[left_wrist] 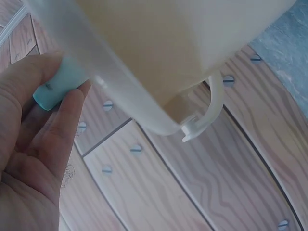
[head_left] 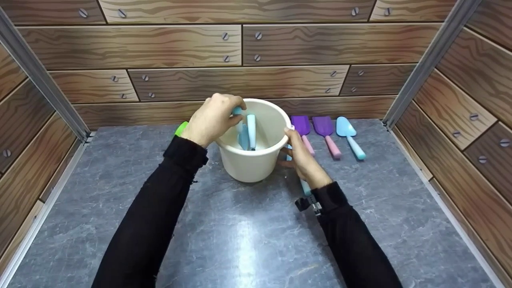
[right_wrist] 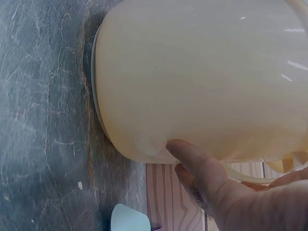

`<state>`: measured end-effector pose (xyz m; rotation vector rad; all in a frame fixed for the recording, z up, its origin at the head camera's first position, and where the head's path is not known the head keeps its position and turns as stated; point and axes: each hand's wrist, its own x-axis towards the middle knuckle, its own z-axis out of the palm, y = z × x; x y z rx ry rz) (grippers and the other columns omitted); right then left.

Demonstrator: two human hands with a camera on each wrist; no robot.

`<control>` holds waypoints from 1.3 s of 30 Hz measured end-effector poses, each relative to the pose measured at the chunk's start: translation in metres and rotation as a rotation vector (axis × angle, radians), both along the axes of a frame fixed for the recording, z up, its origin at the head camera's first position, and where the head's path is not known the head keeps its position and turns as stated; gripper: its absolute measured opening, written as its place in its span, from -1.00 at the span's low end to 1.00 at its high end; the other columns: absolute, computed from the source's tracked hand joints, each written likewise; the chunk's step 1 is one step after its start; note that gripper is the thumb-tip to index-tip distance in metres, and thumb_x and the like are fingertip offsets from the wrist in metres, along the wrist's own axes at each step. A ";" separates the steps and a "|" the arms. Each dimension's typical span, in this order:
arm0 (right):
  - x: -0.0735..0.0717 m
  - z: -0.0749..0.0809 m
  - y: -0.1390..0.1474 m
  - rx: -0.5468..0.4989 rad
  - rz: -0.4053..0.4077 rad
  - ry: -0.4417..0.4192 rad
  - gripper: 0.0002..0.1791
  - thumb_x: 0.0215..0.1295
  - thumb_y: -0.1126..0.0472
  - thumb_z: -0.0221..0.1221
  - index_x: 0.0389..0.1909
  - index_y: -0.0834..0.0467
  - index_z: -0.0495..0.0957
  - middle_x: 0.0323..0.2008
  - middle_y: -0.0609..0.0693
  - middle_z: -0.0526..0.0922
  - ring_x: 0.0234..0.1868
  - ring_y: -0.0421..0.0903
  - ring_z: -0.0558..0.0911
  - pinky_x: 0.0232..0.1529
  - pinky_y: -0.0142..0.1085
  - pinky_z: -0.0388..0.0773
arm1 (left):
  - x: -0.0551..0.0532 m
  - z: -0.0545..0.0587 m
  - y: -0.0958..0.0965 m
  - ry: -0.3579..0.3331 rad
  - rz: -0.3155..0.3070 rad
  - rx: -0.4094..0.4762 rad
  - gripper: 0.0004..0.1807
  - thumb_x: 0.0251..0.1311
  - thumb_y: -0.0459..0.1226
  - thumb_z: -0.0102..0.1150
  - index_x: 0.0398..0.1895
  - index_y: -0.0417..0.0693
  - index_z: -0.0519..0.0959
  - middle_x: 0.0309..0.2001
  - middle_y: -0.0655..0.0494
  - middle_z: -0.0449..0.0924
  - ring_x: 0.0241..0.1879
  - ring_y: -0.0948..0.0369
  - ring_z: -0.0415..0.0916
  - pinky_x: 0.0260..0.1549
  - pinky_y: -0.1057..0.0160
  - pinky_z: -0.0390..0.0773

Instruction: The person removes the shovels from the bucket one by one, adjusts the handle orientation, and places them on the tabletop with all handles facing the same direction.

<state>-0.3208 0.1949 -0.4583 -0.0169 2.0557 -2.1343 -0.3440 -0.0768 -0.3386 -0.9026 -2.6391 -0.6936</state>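
Observation:
A cream bucket (head_left: 250, 166) stands upright on the table. My left hand (head_left: 212, 120) is over its left rim and pinches the handle of a light-blue shovel (left_wrist: 65, 84) between thumb and fingers. That shovel's blade reaches down inside the bucket. Beside it in the bucket leans another light-blue handle (head_left: 251, 130); its lower end is down near the bucket's floor. My right hand (head_left: 303, 158) grips the bucket's right side, thumb at the rim and fingertips (right_wrist: 180, 147) against the outer wall. The bucket's handle (left_wrist: 217, 98) shows in the left wrist view.
Right of the bucket lie two purple shovels (head_left: 322, 127) with pink handles and a light-blue trowel (head_left: 349, 130). Another light-blue handle (head_left: 305, 187) shows partly beneath my right wrist. Something bright green (head_left: 181, 128) is mostly hidden behind my left wrist. Wood-patterned walls (head_left: 180, 48) enclose the table.

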 end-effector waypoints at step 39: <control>-0.002 -0.001 0.000 0.012 -0.003 -0.013 -0.10 0.78 -0.25 -0.22 0.91 0.14 -0.03 0.88 0.36 0.10 0.88 0.54 0.14 0.76 0.64 0.21 | 0.029 0.021 -0.028 0.162 0.089 0.138 -0.77 0.58 -0.27 0.50 0.12 -0.24 0.80 0.09 -0.17 0.92 0.14 -0.09 0.92 0.14 -0.06 0.93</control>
